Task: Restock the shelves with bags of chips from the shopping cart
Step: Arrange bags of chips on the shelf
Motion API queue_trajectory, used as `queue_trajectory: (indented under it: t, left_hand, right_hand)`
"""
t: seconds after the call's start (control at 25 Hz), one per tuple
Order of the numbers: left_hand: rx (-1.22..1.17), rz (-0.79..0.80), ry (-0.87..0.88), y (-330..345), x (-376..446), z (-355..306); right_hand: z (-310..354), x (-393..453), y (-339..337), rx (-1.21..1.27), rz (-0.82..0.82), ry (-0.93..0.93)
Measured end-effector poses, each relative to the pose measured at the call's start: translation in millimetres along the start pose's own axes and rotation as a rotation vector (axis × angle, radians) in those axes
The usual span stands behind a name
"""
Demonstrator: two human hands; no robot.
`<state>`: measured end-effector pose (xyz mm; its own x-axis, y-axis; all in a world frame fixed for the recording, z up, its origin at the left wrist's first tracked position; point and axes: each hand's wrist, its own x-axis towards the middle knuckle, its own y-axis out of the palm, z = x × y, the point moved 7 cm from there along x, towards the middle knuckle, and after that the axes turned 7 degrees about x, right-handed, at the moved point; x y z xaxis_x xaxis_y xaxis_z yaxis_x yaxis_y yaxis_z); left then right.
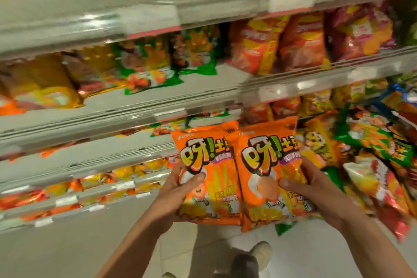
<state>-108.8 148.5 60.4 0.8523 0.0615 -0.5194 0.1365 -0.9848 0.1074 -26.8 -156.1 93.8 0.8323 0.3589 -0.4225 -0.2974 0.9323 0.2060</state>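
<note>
Two orange chip bags (239, 174) are held side by side at six o'clock, one gripped by the left hand (178, 189), one by the right hand (316, 187), thumbs pressed on the fronts, probably for carrying to the shelves (112, 106) at ten o'clock.

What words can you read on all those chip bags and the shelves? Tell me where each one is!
"呀!土" in big letters on the left orange bag, held by the left hand.
"呀!土" again on the right orange bag, held by the right hand.
Small print on both bags: too blurred.
Shelf price tags and other bags: too blurred.
</note>
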Motion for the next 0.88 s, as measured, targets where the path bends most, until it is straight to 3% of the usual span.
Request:
queue_trajectory:
  t: [0.36,0.56,0.88]
  left_hand:
    - [-0.336,-0.418,-0.138,-244.4,-122.3,95.1]
    - [-0.486,-0.599,-0.159,-321.6,-163.6,131.6]
    - [-0.475,-0.727,-0.155,-419.2,-194.2,136.0]
  right_hand:
    - [-105.8,39.6,262.3,-0.09,0.242,0.183]
    - [-151.8,69.6,373.1,-0.144,0.421,0.395]
    - [-190.3,124.7,484.3,-0.108,0.701,0.472]
